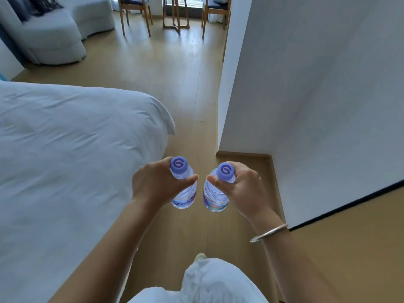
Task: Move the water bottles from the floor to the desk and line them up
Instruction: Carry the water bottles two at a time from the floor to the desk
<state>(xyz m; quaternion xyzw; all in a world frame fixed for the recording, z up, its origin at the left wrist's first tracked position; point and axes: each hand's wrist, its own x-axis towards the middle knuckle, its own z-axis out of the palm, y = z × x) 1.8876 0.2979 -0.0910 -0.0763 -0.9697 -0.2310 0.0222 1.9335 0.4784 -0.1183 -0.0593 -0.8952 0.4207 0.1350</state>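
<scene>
Wood floor [192,88] beside bed [65,149]; hands grip two purple-capped bottles, swirl logo, label unreadable: left hand [153,182], left bottle [183,193], right hand [242,189], right bottle [215,197].

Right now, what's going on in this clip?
A person stands on the wooden floor between a bed and a white wall, holding a water bottle in each hand. The left hand grips the left bottle near its neck, and the right hand grips the right bottle the same way. Both bottles are upright, capped and off the floor. No desk is clearly in view.
</scene>
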